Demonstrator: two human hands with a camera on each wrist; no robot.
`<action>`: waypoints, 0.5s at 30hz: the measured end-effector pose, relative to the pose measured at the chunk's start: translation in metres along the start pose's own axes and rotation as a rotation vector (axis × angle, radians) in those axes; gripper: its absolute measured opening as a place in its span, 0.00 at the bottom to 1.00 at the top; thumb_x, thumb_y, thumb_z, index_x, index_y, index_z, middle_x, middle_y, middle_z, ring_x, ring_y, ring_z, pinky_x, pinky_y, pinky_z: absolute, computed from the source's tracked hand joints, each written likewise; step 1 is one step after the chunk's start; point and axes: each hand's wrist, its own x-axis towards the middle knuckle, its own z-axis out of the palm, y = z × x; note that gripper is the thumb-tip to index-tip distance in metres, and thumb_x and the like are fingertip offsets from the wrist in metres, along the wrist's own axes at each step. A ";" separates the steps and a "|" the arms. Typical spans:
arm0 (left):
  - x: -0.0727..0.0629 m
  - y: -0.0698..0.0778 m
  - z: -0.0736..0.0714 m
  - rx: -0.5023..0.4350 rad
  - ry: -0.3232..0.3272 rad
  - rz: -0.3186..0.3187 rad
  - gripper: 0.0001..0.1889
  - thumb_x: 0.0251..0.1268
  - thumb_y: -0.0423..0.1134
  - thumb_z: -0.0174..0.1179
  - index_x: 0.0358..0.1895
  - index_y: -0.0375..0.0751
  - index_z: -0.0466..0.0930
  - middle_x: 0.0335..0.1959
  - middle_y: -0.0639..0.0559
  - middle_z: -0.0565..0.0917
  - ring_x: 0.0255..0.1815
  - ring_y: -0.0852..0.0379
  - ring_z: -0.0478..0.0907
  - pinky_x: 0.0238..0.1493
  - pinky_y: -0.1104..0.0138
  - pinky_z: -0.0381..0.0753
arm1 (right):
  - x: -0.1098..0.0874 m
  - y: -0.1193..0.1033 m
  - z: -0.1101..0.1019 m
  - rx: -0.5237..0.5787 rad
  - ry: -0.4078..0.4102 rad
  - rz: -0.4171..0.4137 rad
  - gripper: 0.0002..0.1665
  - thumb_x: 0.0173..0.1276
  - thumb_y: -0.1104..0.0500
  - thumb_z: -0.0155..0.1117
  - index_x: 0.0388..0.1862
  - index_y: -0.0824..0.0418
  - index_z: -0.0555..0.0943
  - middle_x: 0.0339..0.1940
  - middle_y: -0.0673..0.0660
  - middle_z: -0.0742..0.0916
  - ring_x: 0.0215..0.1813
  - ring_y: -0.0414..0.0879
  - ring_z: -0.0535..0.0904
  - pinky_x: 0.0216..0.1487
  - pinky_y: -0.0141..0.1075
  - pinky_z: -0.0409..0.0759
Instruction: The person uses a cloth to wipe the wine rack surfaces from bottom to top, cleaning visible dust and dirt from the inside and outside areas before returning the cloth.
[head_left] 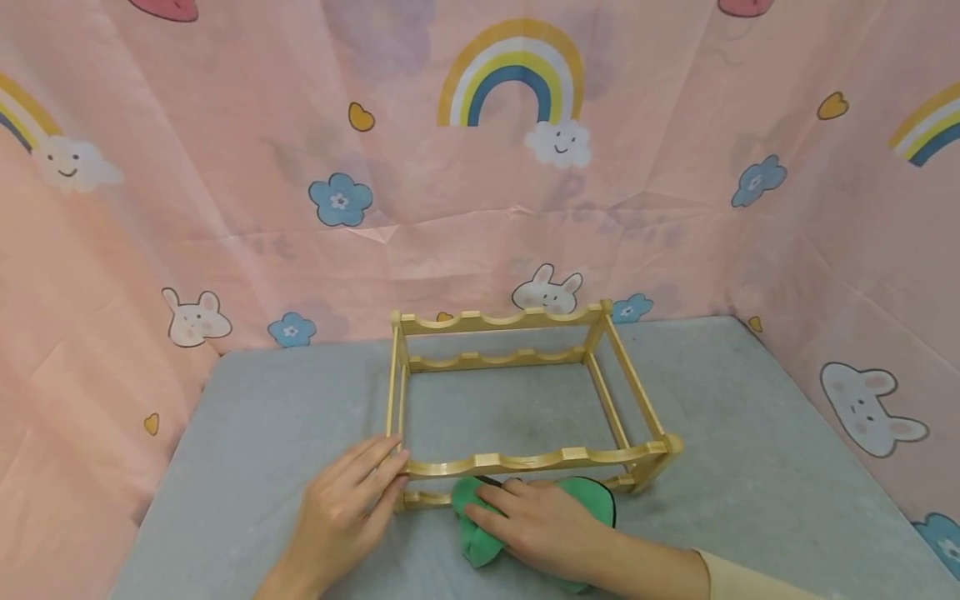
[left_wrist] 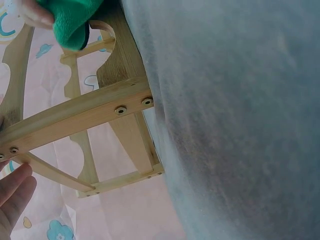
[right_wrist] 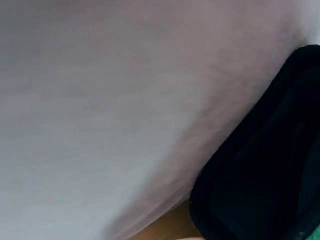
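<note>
A light wooden rack [head_left: 573, 456] with scalloped rails stands on the grey cloth-covered table. My left hand [head_left: 341, 500] holds its near left corner, fingers against the upper end of the post. Low at the rack's near side, my right hand [head_left: 551, 529] grips a green fabric piece [head_left: 596, 502] with black edging, bunched under the fingers. In the left wrist view, a green end [left_wrist: 75, 22] of that fabric hangs by a scalloped board, above a rail with metal fasteners [left_wrist: 120, 110]. The right wrist view shows its dark lining [right_wrist: 255, 170] close up; its exact kind is unclear.
Grey cloth [head_left: 277, 408] covers the table on both sides of the rack. A pink curtain [head_left: 450, 217] printed with rainbows, rabbits and flowers hangs behind the table and along its left and right sides, close behind the rack's far rail.
</note>
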 end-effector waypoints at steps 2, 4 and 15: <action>0.000 0.000 0.000 -0.003 -0.002 0.001 0.18 0.82 0.45 0.56 0.48 0.34 0.91 0.50 0.40 0.89 0.47 0.42 0.88 0.52 0.59 0.88 | 0.006 -0.003 0.002 -0.005 -0.007 -0.012 0.21 0.69 0.55 0.74 0.60 0.51 0.84 0.53 0.50 0.87 0.42 0.41 0.84 0.35 0.24 0.83; -0.001 0.000 0.001 -0.006 -0.005 0.002 0.19 0.83 0.45 0.56 0.48 0.33 0.90 0.50 0.40 0.89 0.47 0.42 0.88 0.52 0.59 0.88 | 0.011 -0.005 0.004 -0.014 -0.011 -0.024 0.15 0.77 0.56 0.64 0.60 0.50 0.85 0.53 0.49 0.87 0.41 0.40 0.84 0.34 0.23 0.82; -0.001 -0.001 0.000 -0.010 -0.016 -0.015 0.19 0.83 0.46 0.55 0.48 0.33 0.90 0.52 0.40 0.89 0.48 0.42 0.88 0.56 0.61 0.86 | 0.043 -0.012 0.009 0.003 -0.022 -0.042 0.16 0.80 0.58 0.59 0.62 0.51 0.83 0.54 0.48 0.85 0.41 0.39 0.82 0.35 0.24 0.82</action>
